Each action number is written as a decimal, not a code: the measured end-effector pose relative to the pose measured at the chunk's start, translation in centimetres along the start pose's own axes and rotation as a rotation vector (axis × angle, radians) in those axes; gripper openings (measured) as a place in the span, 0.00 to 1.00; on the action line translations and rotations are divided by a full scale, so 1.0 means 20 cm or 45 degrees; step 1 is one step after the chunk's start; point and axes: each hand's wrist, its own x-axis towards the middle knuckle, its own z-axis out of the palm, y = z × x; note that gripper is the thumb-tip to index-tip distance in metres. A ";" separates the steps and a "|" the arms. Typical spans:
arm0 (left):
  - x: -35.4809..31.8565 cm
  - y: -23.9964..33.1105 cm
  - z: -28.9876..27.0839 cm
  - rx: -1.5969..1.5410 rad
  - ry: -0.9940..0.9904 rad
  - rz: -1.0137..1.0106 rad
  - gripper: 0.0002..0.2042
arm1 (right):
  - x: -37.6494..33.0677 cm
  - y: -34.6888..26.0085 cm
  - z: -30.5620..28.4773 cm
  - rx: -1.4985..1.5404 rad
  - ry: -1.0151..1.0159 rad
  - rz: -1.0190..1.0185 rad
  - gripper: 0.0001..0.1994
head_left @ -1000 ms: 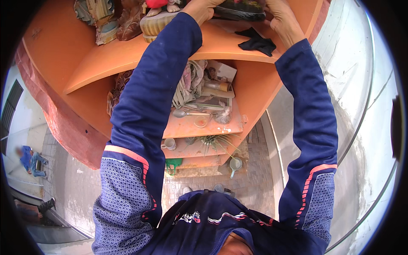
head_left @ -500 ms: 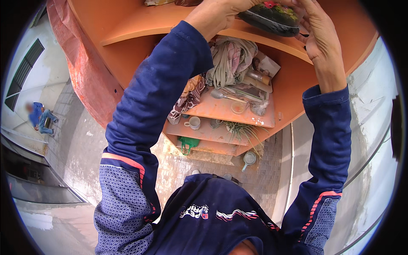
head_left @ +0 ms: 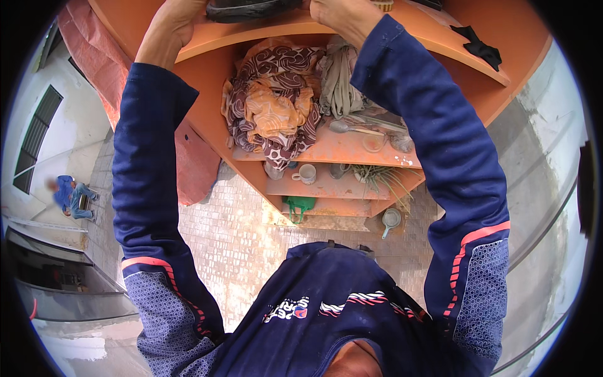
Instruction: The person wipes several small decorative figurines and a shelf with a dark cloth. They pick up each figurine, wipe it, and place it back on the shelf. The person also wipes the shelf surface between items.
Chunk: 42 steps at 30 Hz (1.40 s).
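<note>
At the top edge, over the orange upper shelf (head_left: 427, 31), is a black container (head_left: 248, 9); only its underside and lower rim show. My left hand (head_left: 179, 22) is at its left end, and my right hand (head_left: 342, 14) is at its right end. Both hands appear closed on it, with the fingertips partly cut off by the picture's edge. A black cloth-like piece (head_left: 477, 47) lies over the shelf's front edge, right of my right hand. Beneath this shelf rests a brown and orange patterned cloth bundle (head_left: 276, 107) beside a grey cloth (head_left: 339, 81).
Lower shelves hold a spoon (head_left: 339, 127), a white cup (head_left: 306, 174), green plant stems (head_left: 377, 176) and a green bag (head_left: 298, 206). A small saucepan (head_left: 391, 218) stands on the paving. Red sheeting (head_left: 198, 163) hangs at left. Farther off, a person (head_left: 72, 196) sits by a wall.
Both hands have moved left along the upper shelf with the black container. Its red flowers and greenery have gone out of view. The patterned cloth bundle and the black cloth-like piece now show.
</note>
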 end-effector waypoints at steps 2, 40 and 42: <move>0.01 -0.09 -0.13 0.209 0.122 -0.143 0.37 | 0.06 0.11 0.08 0.077 -0.086 -0.029 0.36; -0.07 -0.33 -0.32 0.366 0.666 0.100 0.38 | 0.04 0.21 0.10 -0.475 -0.046 -0.183 0.54; -0.18 -0.25 -0.19 0.641 1.026 0.358 0.34 | -0.17 0.04 -0.03 -0.319 -0.101 -0.328 0.46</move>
